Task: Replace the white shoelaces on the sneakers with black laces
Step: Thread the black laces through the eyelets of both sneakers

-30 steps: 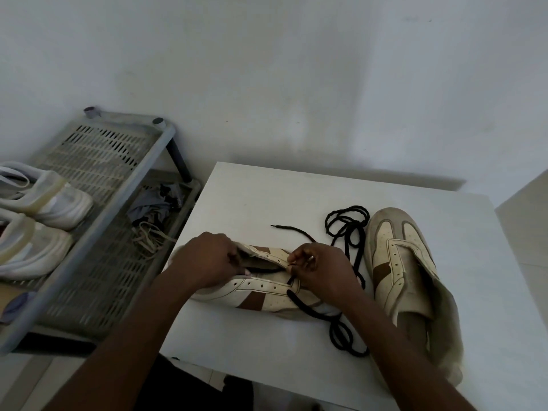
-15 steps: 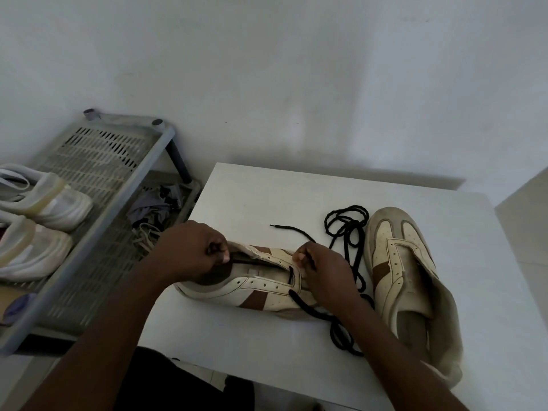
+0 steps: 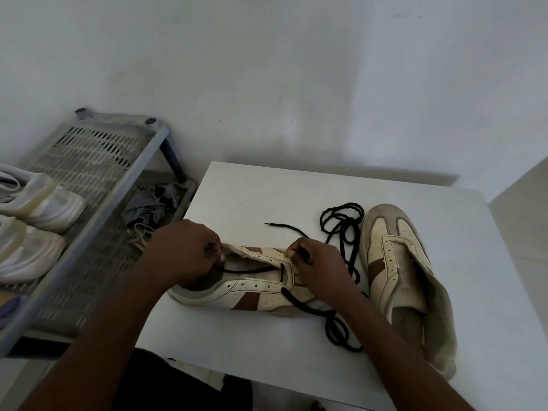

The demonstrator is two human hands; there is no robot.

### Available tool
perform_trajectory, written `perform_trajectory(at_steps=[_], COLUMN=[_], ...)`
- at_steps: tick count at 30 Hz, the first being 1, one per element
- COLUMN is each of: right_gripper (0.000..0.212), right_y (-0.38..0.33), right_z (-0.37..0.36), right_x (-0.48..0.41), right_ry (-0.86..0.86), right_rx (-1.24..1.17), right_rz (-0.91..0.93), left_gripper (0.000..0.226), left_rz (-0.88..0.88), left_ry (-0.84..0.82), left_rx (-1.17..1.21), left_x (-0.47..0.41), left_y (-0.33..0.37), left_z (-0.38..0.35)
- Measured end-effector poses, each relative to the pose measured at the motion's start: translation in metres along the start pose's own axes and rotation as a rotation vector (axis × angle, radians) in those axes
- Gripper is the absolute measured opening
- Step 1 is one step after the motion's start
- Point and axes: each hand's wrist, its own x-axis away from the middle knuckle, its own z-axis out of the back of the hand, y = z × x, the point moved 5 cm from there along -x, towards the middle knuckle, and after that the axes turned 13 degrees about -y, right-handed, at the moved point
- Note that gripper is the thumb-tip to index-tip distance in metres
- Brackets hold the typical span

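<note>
- Head view: a cream-and-brown near sneaker (image 3: 246, 295) is shown lying on its side at the front of the white table (image 3: 267, 197), with its toe to the right and both hands on it.
- The left hand (image 3: 184, 256) is placed at the heel opening. Its grip is pinched on a strand of black lace (image 3: 246, 270), which is drawn taut across the opening to an eyelet near the toe.
- The right hand (image 3: 317, 265) is set over the toe end, its grip curled and pinched on the far eyelet flap.
- More of the lace is trailed off the sneaker's near side and looped on the table beside the right forearm.
- A black coil (image 3: 341, 218) is seen just beside the toe of the second sneaker (image 3: 394, 262). Whether it belongs to the same lace cannot be told.
- The second sneaker is stood upright and unlaced, toe pointing away.
- A grey shoe rack (image 3: 89, 161) to the left of the table is loaded with white shoes (image 3: 44, 203). Pale laces (image 3: 139, 232) are left on its lower shelf.
</note>
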Motion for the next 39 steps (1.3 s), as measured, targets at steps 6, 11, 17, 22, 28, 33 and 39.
perform_trajectory(at_steps=[6,11,17,22,28,33,39], right_gripper=[0.018,0.021,0.015,0.018,0.022,0.017,0.030], right_y=[-0.004,-0.010,-0.013,-0.008,-0.005,-0.006,0.000], right_z=[0.010,-0.009,-0.012,-0.018,-0.023,-0.026,-0.005], right_x=[0.001,0.009,0.008,0.006,0.004,0.005,-0.003], right_ry=[-0.103,-0.099,-0.012,0.067,0.058,0.083,-0.155], right_rx=[0.011,0.230,0.243,0.095,0.079,0.067,-0.011], right_rz=[-0.110,-0.179,-0.203,-0.247,-0.293,-0.253,-0.245], left_gripper=[0.031,0.023,0.031,0.017,0.022,0.056,0.033], left_rz=[0.023,-0.019,-0.148,-0.211,-0.224,-0.215,-0.143], left_ry=[-0.001,-0.120,-0.234,-0.269,-0.334,-0.417,-0.331], left_rx=[-0.035,0.054,0.303,0.347,0.294,0.275,0.384], left_x=[0.000,-0.004,-0.011,-0.015,-0.015,-0.028,-0.019], left_y=[0.030,0.041,0.039,0.042,0.051,0.041,0.050], left_z=[-0.007,-0.027,-0.039,-0.042,-0.043,-0.072,-0.050])
